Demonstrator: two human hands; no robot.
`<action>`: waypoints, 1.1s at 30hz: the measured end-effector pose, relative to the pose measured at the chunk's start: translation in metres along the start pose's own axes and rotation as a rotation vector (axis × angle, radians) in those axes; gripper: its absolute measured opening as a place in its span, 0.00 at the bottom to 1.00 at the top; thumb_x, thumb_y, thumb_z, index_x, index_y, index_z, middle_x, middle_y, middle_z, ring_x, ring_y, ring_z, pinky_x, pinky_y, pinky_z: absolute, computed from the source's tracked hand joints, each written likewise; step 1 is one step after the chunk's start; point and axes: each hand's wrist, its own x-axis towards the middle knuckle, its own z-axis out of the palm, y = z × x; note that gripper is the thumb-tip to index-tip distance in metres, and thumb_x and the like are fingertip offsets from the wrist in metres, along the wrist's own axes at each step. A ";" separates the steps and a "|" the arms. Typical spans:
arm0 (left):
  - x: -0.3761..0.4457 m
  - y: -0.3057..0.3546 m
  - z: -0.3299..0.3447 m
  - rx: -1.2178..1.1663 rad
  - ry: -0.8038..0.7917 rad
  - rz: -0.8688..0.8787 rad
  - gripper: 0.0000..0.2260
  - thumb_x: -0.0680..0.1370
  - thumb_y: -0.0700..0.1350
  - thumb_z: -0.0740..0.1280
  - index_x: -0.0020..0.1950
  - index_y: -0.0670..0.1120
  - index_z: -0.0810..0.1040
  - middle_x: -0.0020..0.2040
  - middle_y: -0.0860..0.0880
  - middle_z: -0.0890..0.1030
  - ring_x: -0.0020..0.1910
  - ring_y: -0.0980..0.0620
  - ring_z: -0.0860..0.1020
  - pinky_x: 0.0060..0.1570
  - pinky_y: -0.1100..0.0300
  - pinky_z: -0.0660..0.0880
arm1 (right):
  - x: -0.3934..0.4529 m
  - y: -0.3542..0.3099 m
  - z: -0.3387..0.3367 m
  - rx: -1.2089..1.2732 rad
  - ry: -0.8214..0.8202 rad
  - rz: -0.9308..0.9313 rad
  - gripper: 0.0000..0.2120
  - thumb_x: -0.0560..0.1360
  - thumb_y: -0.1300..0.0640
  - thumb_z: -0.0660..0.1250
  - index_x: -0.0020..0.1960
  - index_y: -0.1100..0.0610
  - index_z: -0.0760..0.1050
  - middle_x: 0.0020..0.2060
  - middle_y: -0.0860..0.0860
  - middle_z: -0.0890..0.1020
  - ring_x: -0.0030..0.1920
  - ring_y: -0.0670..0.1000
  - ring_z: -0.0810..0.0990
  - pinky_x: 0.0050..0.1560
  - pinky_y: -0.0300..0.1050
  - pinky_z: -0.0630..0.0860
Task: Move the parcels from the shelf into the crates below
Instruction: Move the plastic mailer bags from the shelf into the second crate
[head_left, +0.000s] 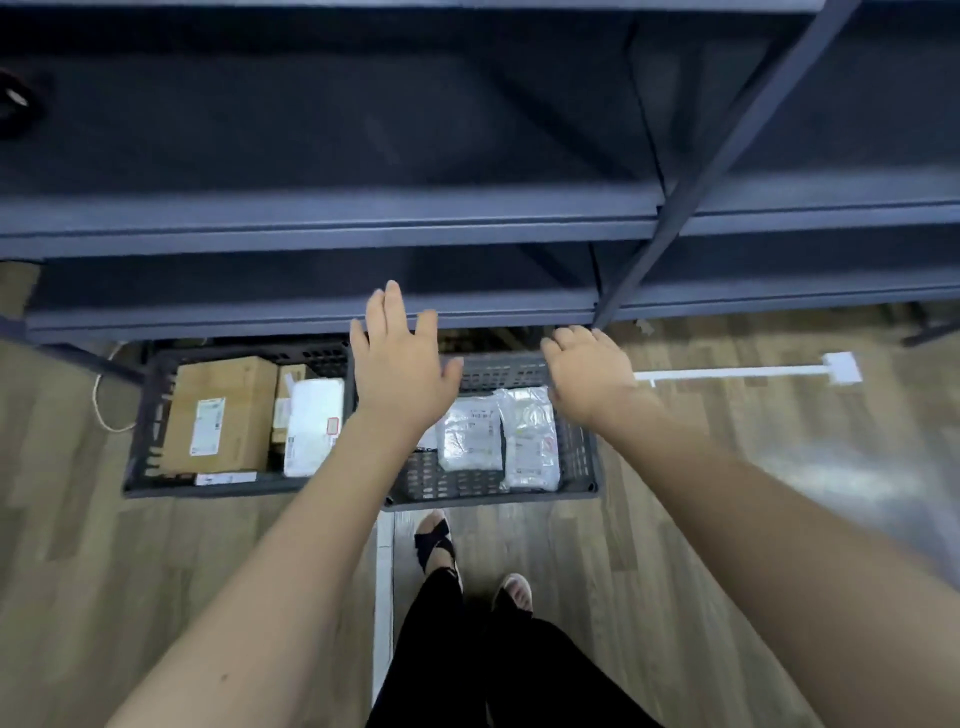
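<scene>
Grey steel shelving (332, 228) fills the upper half of the frame, its tiers dark and blurred; a slanting upright (691, 192) crosses at upper right. Both bare forearms reach up from the lower corners toward the middle. The left hand (400, 364) is held palm down at centre frame, fingers straight and spread, holding nothing, its fingertips overlapping the edge of the lowest tier. The right hand (587, 369), just right of centre, is also palm down and holds nothing, its fingers loosely bent forward and partly hidden. The two hands are apart.

Two dark slatted crates stand side by side on the wood-grain floor (104, 571), below the lowest tier. The left crate (150, 415) holds one large cardboard box (221, 415) with a label, one white parcel (311, 426) beside it, and a smaller brown box (291, 376) mostly hidden behind. The right crate (582, 457) holds two clear-wrapped white packets (470, 434), (530, 439) lying touching each other; the left forearm hides its left part.

A white cord (104, 405) curls on the floor at left. White tape lines (737, 371) mark the floor at right and lower centre. Black trousers (467, 665) and two sandalled feet (434, 545) show at bottom centre. A dark blurred object (18, 104) sits at upper left.
</scene>
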 end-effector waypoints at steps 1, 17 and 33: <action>-0.007 -0.001 -0.009 -0.016 0.010 0.001 0.25 0.79 0.56 0.59 0.72 0.46 0.63 0.77 0.39 0.48 0.76 0.41 0.47 0.71 0.45 0.50 | -0.005 -0.005 -0.008 0.013 0.031 -0.003 0.23 0.77 0.55 0.61 0.70 0.57 0.63 0.67 0.54 0.68 0.69 0.54 0.63 0.73 0.49 0.55; 0.011 -0.046 -0.090 -0.182 0.142 0.062 0.27 0.79 0.55 0.59 0.75 0.49 0.58 0.70 0.50 0.66 0.65 0.48 0.69 0.60 0.54 0.66 | -0.013 -0.045 -0.099 0.331 0.312 0.049 0.24 0.80 0.52 0.58 0.74 0.57 0.61 0.71 0.50 0.67 0.70 0.50 0.64 0.67 0.42 0.61; 0.136 -0.013 -0.215 0.005 0.394 0.309 0.25 0.79 0.55 0.58 0.74 0.48 0.60 0.69 0.48 0.69 0.65 0.45 0.69 0.61 0.52 0.66 | 0.036 0.037 -0.241 0.228 0.586 0.112 0.25 0.79 0.51 0.60 0.73 0.56 0.62 0.70 0.52 0.68 0.69 0.54 0.66 0.65 0.46 0.64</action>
